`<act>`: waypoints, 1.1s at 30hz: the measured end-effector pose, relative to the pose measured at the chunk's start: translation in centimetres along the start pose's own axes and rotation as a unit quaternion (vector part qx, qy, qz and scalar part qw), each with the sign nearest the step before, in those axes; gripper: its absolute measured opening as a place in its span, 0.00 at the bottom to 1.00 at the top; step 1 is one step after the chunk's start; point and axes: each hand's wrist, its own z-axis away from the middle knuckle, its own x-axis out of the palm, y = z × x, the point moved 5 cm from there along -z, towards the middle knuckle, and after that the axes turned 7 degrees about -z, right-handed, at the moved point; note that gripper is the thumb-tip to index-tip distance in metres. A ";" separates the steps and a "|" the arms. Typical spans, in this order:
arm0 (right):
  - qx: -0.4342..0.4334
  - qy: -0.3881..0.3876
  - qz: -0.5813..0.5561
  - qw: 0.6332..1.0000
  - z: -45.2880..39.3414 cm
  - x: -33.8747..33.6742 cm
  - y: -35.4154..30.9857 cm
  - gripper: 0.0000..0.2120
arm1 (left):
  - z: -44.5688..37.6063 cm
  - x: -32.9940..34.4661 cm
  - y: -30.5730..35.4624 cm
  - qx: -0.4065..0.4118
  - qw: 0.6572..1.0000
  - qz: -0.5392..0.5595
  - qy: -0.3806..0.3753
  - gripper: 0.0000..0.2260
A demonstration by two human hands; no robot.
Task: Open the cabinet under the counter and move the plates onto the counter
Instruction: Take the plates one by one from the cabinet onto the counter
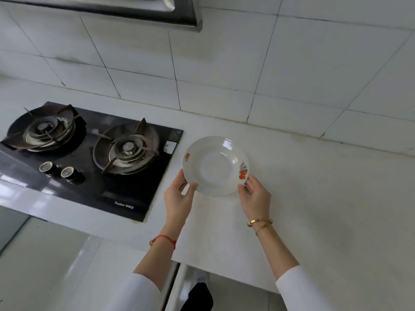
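A white plate point(215, 166) with small fruit prints on its rim is over the white counter point(314, 198), just right of the stove. My left hand point(178, 196) pinches the plate's near-left rim, thumb on top. My right hand point(254, 195) pinches its near-right rim by the orange fruit print. Whether the plate rests fully on the counter or is held just above it is unclear. The cabinet under the counter is mostly hidden; only a strip of its open front point(179, 286) shows at the bottom.
A black glass gas stove point(94, 194) with two burners and two knobs fills the counter's left part. A tiled wall point(224, 63) rises behind, with a range hood point(134, 7) at the top left. The counter's front edge runs near my forearms.
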 end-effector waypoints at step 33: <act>0.080 -0.023 0.182 0.980 -19.4 8.9 7.0 0.16 | -22.7 9.1 -5.0 -0.051 0.988 -0.125 -0.069 0.19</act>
